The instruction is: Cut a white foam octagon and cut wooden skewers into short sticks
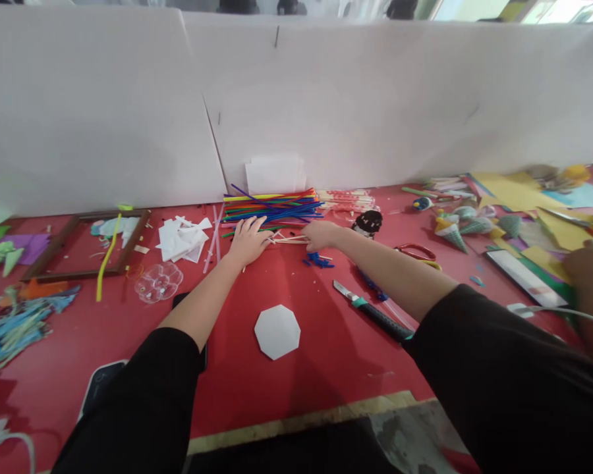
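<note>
Sticks [290,241], thin and pale, lie between my hands on the red tabletop [321,355], at about twelve o'clock if the white octagon [277,332] is the middle of the dial. Some of them meet at an angle near my left fingers.

My left hand [250,242], between eleven and twelve, is palm down with its fingers spread, the tips near the sticks' left end; whether thumb and finger pinch anything, I cannot tell. My right hand [321,235], at one o'clock, is curled with fingers pointing down at the right end; its fingertips are hidden, so I cannot say whether they are closed on a stick.

I judge the step in hand to be arranging these sticks, one hand at each end. Small blue pieces [319,261] lie just below my right hand, within easy reach, and the colourful bundle of rods [274,209] lies just beyond at twelve.

As I see it, the next move calls for a light touch: steady the left end, adjust the right, and keep my wrist from brushing the blue pieces. The utility knife [373,316], toward three, lies apart from both hands.
</note>
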`<state>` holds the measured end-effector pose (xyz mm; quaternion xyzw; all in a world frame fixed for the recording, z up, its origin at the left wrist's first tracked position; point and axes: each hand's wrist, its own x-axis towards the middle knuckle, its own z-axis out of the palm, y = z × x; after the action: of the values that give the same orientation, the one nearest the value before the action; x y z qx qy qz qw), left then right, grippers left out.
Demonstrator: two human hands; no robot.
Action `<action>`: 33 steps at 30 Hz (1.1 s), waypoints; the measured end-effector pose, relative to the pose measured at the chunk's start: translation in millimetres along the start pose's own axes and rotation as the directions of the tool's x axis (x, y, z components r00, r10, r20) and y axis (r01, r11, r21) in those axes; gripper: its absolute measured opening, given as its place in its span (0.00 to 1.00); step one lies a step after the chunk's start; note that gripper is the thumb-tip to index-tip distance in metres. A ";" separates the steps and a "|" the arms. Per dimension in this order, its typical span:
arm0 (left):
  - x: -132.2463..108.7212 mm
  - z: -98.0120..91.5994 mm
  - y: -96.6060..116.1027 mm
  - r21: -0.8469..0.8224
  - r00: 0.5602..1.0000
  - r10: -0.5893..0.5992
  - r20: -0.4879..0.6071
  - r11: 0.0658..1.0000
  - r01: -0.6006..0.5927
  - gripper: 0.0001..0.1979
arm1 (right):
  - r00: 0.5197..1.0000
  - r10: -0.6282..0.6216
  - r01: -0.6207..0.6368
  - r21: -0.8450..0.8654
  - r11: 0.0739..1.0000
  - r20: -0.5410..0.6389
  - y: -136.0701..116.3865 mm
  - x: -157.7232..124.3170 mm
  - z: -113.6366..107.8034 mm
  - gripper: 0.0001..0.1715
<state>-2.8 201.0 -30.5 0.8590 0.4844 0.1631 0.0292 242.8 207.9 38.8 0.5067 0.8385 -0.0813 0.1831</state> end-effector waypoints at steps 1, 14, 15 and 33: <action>-0.6 0.8 -0.8 -0.010 1.000 -0.005 -0.013 1.000 0.005 0.14 | 1.000 -0.002 0.003 0.028 1.000 -0.019 3.1 0.6 -0.2 0.14; 2.7 3.2 1.3 -0.308 0.937 -0.265 -0.226 0.933 0.189 0.19 | 0.977 0.205 -0.121 0.622 0.774 -0.065 13.4 16.3 -17.0 0.23; 2.6 2.4 1.6 -0.341 0.929 -0.288 -0.232 0.919 0.200 0.18 | 0.973 0.224 -0.129 0.655 0.745 -0.062 12.3 18.4 -16.5 0.23; -41.1 -38.0 64.9 -0.986 0.916 -0.399 0.029 0.139 0.092 0.25 | 0.869 0.053 0.446 0.825 0.348 -0.492 -104.2 -26.0 13.8 0.11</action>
<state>19.2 128.0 8.6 0.5216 0.4024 0.5283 0.5356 165.1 132.8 31.0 0.4164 0.7209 -0.4409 -0.3355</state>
